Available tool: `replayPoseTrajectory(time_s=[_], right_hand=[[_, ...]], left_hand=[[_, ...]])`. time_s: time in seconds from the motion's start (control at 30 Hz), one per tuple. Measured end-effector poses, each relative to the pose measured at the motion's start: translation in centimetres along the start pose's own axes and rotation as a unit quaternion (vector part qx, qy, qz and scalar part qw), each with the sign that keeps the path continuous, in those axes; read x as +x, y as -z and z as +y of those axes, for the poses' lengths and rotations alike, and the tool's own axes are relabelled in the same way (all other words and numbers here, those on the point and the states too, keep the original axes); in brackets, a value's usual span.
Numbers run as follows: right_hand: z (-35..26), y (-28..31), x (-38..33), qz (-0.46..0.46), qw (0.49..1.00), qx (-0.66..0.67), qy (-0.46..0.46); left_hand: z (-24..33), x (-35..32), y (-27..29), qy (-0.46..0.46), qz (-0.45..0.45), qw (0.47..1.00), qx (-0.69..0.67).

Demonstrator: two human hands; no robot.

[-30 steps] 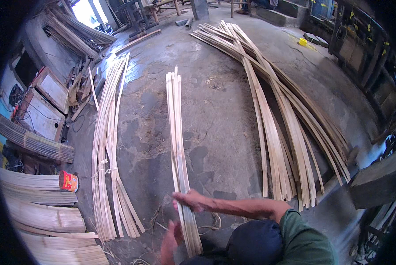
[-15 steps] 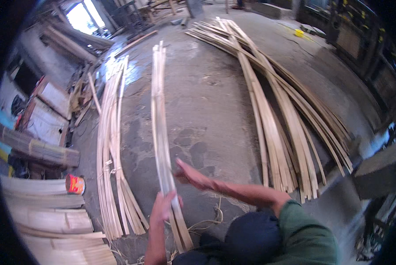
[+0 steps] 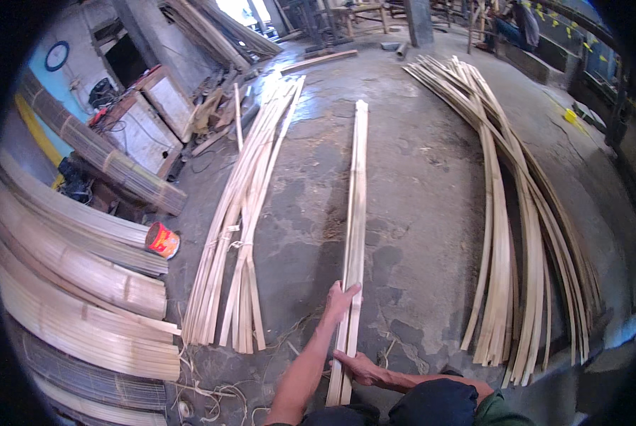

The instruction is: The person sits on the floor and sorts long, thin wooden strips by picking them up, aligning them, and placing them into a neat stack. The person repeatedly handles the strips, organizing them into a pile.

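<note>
A narrow stack of long pale bamboo strips [image 3: 357, 184] runs away from me across the middle of the floor. My left hand [image 3: 341, 301] is closed around it a little way up from its near end. Lower down, my right hand [image 3: 358, 368] grips the same strips from the right side, its thumb lying across them. The strips' near end reaches down between my dark-clothed knees. To the left lies a bundle of bamboo strips [image 3: 225, 213], bound partway along. A larger loose pile of strips [image 3: 520, 213] fans out to the right, some crossing.
At the far left lie broad slatted bamboo panels [image 3: 83, 305], with a red and yellow tin [image 3: 162, 241] beside them. Loose ties [image 3: 218, 394] lie on the floor near my left side. Behind stand white cabinets [image 3: 144, 128] and a pillar [image 3: 419, 23]. A person [image 3: 520, 28] sits at the far right.
My right hand, which was apart from the strips, now grips them near their end. My left hand stays on them. The view has swung left, and the strips appear further right.
</note>
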State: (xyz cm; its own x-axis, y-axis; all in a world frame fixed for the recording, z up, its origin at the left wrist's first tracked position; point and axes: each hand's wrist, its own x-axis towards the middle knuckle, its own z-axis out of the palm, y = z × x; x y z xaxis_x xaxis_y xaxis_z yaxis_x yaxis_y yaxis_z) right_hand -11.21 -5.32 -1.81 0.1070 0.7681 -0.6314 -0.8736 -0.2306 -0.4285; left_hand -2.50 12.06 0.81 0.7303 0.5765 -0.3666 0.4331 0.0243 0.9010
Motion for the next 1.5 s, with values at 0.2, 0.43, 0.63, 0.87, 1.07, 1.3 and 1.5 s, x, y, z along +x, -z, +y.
replayPoseTrajectory(time_s=[0.2,0.43,0.63,0.87,1.07,1.3,1.5], right_hand=[[-0.7,-0.6,0.1,0.0,0.998,-0.017,0.052],[-3.4,-3.6,-2.3,-0.005,0.996,0.062,0.069],[-5.8,-8.4,-3.8,-0.052,0.992,0.001,0.119],[-12.2,-12.3,-6.2,-0.128,0.955,-0.081,0.257],[-20.2,-14.9,-6.5,-0.121,0.932,-0.115,0.321],[-26.7,-10.9,0.9,-0.068,0.95,-0.031,0.304],[-24.2,2.2,10.6,0.105,0.957,-0.133,0.235]], left_hand=[[-2.8,-14.3,4.8,-0.055,0.101,0.99,-0.077],[-10.3,-26.1,7.1,0.072,-0.042,0.996,-0.013],[-8.9,-23.0,5.3,0.151,-0.078,0.983,-0.073],[-9.7,-24.8,5.6,0.196,-0.105,0.972,-0.073],[-11.0,-27.9,6.4,0.235,-0.123,0.962,-0.068],[-11.4,-28.6,7.0,0.261,-0.118,0.957,-0.054],[-11.1,-28.1,6.3,0.256,-0.144,0.955,-0.044]])
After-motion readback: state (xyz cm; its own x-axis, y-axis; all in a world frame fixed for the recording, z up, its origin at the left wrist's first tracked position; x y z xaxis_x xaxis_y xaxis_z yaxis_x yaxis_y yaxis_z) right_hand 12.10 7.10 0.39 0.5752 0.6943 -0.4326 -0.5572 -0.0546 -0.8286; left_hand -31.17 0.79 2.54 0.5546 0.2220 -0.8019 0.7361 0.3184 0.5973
